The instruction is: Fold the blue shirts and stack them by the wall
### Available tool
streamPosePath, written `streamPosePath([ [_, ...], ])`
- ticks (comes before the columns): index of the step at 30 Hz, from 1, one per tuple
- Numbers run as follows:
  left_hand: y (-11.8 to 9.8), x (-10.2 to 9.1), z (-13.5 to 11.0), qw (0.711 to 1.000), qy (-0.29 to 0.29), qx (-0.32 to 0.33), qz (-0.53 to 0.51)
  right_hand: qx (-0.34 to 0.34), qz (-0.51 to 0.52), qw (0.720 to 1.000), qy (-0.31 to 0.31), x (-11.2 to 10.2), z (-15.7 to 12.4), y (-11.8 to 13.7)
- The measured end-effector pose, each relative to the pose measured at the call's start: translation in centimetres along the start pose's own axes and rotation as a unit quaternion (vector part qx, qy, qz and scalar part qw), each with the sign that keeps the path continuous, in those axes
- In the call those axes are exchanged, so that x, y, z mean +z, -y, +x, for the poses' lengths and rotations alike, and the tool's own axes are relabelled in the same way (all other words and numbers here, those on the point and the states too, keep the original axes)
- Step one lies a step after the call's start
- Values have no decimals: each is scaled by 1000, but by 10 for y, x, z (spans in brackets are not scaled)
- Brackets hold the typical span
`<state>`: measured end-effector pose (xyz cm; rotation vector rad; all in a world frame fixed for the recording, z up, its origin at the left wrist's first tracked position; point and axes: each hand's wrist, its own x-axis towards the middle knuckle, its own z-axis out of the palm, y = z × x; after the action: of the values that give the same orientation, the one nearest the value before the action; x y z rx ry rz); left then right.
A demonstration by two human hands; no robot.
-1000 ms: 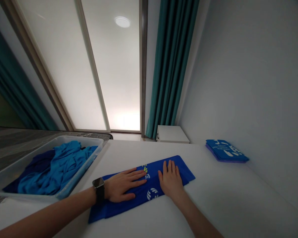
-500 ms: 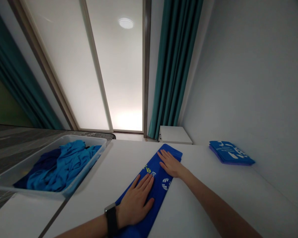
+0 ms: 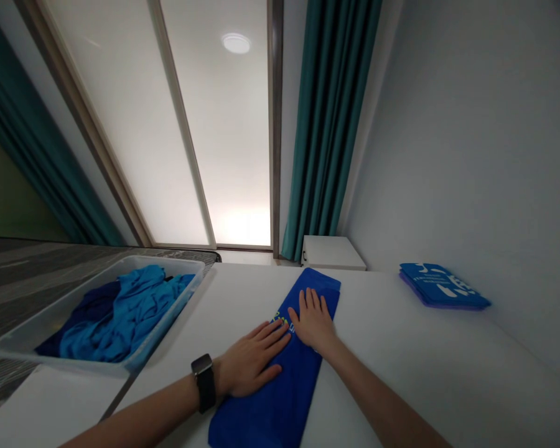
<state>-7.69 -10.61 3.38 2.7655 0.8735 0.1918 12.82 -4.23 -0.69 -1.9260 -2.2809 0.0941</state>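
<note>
A blue garment folded into a long strip lies on the white table, running away from me. My left hand, with a black watch on the wrist, lies flat and open on its middle. Beside it, my right hand also rests flat with fingers stretched out, a little farther along the strip. Yellow and white print shows between the two hands.
A clear plastic bin holding crumpled blue clothes sits at the left. A stack of folded blue garments lies at the right by the wall. A small white cabinet and teal curtains stand behind the table.
The strip has turned from lying crosswise to pointing away from me. My right hand drew back from its far end toward the middle, close to the left hand.
</note>
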Motion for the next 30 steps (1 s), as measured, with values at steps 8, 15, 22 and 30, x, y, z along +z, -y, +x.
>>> streamPosePath([
  [8,-64,45,4,984,-82,-154,22,-169,2,985,21,-3,24,-8],
  [15,-30,32,18,982,-93,-157,41,-172,7,985,17,-13,24,-9],
  [22,31,10,40,974,-98,-178,96,-51,-12,999,-9,-23,-7,-4],
  [30,83,3,97,980,-97,-147,89,-50,26,998,9,-7,-36,8],
])
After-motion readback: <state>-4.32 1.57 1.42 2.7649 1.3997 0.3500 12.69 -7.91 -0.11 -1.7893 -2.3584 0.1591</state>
